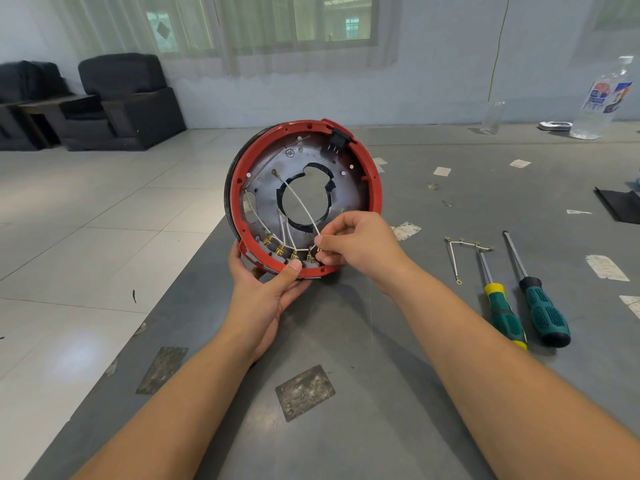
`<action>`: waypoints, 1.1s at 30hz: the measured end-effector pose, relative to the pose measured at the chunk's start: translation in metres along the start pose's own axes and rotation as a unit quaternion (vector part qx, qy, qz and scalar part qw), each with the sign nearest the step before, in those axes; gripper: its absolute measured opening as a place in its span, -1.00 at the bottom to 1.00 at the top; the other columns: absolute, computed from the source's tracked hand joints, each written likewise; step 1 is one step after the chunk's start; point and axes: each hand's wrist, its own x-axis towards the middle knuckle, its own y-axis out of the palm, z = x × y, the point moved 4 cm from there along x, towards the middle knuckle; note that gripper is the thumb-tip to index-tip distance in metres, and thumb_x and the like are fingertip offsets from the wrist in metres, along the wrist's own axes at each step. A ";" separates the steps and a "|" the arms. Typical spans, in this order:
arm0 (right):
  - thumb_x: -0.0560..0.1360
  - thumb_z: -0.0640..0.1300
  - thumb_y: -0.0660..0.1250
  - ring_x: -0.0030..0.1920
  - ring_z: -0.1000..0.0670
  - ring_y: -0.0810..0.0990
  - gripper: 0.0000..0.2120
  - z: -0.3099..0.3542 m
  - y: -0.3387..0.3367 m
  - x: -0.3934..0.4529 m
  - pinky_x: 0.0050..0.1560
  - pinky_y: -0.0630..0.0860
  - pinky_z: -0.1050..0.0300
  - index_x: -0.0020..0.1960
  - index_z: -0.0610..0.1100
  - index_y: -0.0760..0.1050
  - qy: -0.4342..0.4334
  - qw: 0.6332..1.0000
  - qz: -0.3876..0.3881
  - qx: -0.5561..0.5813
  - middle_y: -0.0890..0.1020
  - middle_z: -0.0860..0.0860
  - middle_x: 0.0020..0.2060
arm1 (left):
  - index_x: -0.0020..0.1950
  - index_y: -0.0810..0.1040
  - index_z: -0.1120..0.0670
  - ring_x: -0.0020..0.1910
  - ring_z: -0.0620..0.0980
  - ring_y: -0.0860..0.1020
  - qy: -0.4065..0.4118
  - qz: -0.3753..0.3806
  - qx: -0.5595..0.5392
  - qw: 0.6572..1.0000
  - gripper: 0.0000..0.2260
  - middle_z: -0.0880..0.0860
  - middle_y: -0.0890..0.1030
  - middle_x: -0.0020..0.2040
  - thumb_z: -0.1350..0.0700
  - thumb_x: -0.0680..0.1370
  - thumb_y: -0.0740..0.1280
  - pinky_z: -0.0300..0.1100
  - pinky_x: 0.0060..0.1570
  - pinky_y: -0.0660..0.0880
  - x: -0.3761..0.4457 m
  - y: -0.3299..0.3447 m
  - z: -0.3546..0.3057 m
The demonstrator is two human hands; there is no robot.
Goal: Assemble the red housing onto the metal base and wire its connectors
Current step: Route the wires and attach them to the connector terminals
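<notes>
A round red housing (372, 168) with a metal base plate (266, 188) inside it is held tilted up above the grey table, its open side facing me. My left hand (266, 289) grips its lower rim, thumb pressed near the brass connectors (280, 251). Several white wires run from the plate to those connectors. My right hand (353, 244) pinches a white wire (301, 206) at its lower end, beside the rightmost connector. A black socket (336, 138) sits at the housing's top.
Two green-handled screwdrivers (504, 315) (543, 310) lie on the grey table (346, 410) to the right, next to a loose white wire harness (464, 247). A plastic bottle (599, 102) and a clear cup (493, 116) stand far right. The table's left edge drops to a tiled floor.
</notes>
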 end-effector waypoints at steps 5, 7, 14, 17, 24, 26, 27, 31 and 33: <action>0.47 -0.31 0.48 -0.33 -0.09 0.72 -0.90 0.000 -0.003 0.002 -0.38 0.58 0.17 -0.10 -0.19 0.58 -0.020 0.996 -0.023 -0.080 0.70 -0.13 -0.37 | 0.50 0.24 -0.28 0.23 0.24 0.66 0.002 0.005 0.008 1.000 -0.16 0.18 0.43 0.46 0.29 0.43 0.56 0.11 0.08 0.66 0.000 0.001 0.001; 0.46 -0.32 0.49 -0.34 -0.08 0.72 -0.87 0.000 -0.003 0.002 -0.41 0.56 0.17 -0.10 -0.16 0.57 -0.030 0.995 -0.028 -0.092 0.70 -0.14 -0.35 | 0.49 0.24 -0.28 0.24 0.25 0.66 0.000 0.006 0.012 1.000 -0.17 0.18 0.43 0.47 0.32 0.45 0.55 0.11 0.08 0.66 -0.001 0.001 0.002; 0.40 -0.17 0.56 -0.35 0.12 0.69 -0.87 -0.001 -0.001 0.002 -0.36 0.62 0.12 -0.16 -0.01 0.63 -0.071 0.976 -0.050 -0.200 0.71 0.06 -0.36 | 0.49 0.25 -0.28 0.27 0.25 0.64 0.000 0.003 0.023 1.000 -0.18 0.20 0.44 0.45 0.34 0.47 0.54 0.12 0.08 0.66 -0.001 0.001 0.002; 0.39 -0.12 0.58 -0.34 0.15 0.68 -0.88 -0.001 0.000 0.003 -0.24 0.65 0.08 -0.17 0.01 0.65 -0.080 0.972 -0.054 -0.214 0.71 0.10 -0.36 | 0.49 0.24 -0.29 0.28 0.24 0.63 -0.001 0.003 0.025 1.000 -0.14 0.19 0.45 0.45 0.30 0.42 0.58 0.11 0.08 0.66 -0.002 0.002 0.001; 0.40 -0.12 0.57 -0.33 0.14 0.68 -0.90 -0.001 0.002 0.002 -0.17 0.68 0.07 -0.16 0.02 0.67 -0.099 0.970 -0.047 -0.218 0.71 0.11 -0.35 | 0.50 0.22 -0.29 0.26 0.23 0.65 0.001 0.006 0.024 1.000 -0.15 0.18 0.45 0.45 0.32 0.45 0.56 0.10 0.07 0.67 -0.003 0.002 0.000; 0.41 -0.12 0.56 -0.31 0.16 0.67 -0.91 0.000 0.002 0.002 -0.18 0.66 0.11 -0.14 0.02 0.67 -0.110 0.967 -0.046 -0.224 0.71 0.12 -0.35 | 0.50 0.22 -0.29 0.26 0.23 0.64 -0.001 0.006 0.023 1.000 -0.14 0.18 0.45 0.45 0.32 0.45 0.56 0.11 0.07 0.67 -0.003 0.002 0.000; 0.41 -0.12 0.56 -0.31 0.16 0.67 -0.91 0.000 0.002 0.002 -0.19 0.66 0.12 -0.14 0.01 0.67 -0.113 0.966 -0.045 -0.227 0.71 0.12 -0.35 | 0.50 0.22 -0.29 0.27 0.23 0.64 -0.002 0.006 0.023 1.000 -0.14 0.18 0.44 0.45 0.32 0.44 0.57 0.11 0.07 0.67 -0.003 0.002 0.000; 0.41 -0.13 0.56 -0.30 0.15 0.68 -0.91 -0.001 0.002 0.002 -0.21 0.64 0.16 -0.15 0.02 0.67 -0.122 0.966 -0.039 -0.226 0.71 0.11 -0.34 | 0.50 0.23 -0.28 0.28 0.24 0.63 -0.002 0.005 0.022 1.000 -0.15 0.19 0.44 0.45 0.32 0.45 0.57 0.12 0.09 0.66 -0.003 0.002 0.000; 0.41 -0.13 0.56 -0.31 0.18 0.67 -0.90 -0.001 0.003 0.002 -0.23 0.60 0.23 -0.15 0.03 0.67 -0.130 0.963 -0.039 -0.233 0.71 0.12 -0.34 | 0.50 0.22 -0.28 0.27 0.24 0.64 -0.003 0.003 0.021 1.000 -0.15 0.19 0.44 0.45 0.33 0.46 0.55 0.13 0.08 0.66 -0.003 0.003 0.000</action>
